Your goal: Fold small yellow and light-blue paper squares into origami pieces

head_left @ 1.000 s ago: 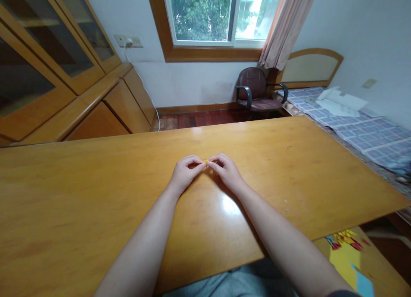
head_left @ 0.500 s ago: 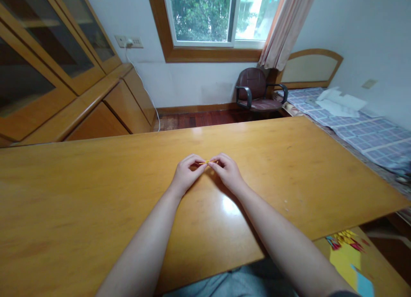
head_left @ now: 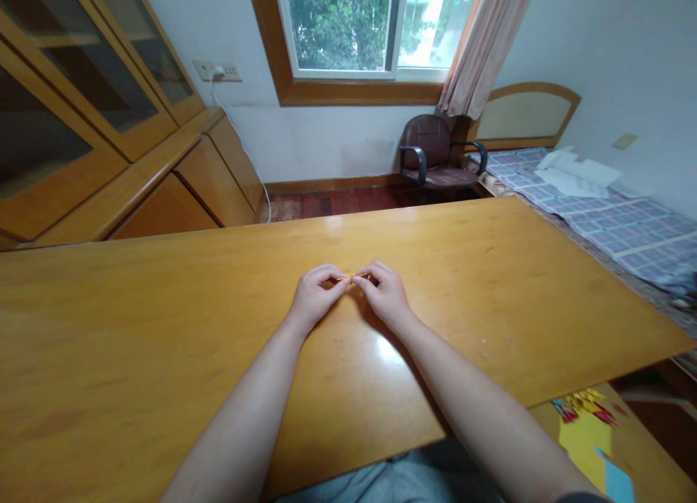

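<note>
the person's left hand (head_left: 313,300) and right hand (head_left: 384,296) rest side by side on the middle of the wooden table (head_left: 163,329). both hands are curled up, and their fingertips pinch a tiny yellow thing (head_left: 348,277) between them, just over the table top. it is too small to tell what it is. past the table's far edge stands a dark chair (head_left: 430,151). off the table's right side is a bed (head_left: 615,220) with a blue checked cover. off its left side is a wooden cabinet (head_left: 109,125).
</note>
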`<state>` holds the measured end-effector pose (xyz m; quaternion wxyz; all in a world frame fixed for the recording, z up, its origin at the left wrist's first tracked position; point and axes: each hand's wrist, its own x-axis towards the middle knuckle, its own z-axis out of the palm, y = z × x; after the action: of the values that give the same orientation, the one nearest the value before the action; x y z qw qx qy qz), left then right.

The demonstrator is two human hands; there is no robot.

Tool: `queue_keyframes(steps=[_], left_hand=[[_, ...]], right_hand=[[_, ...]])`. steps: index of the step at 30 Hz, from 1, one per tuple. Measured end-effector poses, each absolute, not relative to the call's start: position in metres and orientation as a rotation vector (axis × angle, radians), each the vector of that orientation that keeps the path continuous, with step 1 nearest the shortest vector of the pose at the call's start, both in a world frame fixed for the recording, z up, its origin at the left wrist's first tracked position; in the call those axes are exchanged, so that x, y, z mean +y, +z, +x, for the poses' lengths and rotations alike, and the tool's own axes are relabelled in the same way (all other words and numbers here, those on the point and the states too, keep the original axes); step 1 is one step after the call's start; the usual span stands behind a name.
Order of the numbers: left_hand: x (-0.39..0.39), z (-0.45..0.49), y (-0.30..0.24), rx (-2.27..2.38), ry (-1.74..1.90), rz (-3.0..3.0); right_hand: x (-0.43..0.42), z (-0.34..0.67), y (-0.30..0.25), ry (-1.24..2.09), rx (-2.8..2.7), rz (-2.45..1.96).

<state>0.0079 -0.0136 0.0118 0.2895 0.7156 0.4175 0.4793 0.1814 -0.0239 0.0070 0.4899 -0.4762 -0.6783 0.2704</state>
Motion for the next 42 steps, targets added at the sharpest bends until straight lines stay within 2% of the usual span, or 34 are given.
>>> queue_keyframes(steps=[12, 22, 42], left_hand=[[-0.0142, 0.0077, 0.0152, 1.044, 1.257, 1.724], [-0.0138, 0.0082, 0.0155, 1.024, 1.241, 1.729], [-0.0091, 0.0073, 0.0112, 1.068, 1.181, 1.502]], right_hand=[[-0.0222, 0.1794, 0.0014, 0.925, -1.524, -1.093], [-0.0226, 0.1798, 0.0005, 0.875, -1.577, -1.120], [-0.0209, 0.1822, 0.0036, 1.031, -1.373, -1.103]])
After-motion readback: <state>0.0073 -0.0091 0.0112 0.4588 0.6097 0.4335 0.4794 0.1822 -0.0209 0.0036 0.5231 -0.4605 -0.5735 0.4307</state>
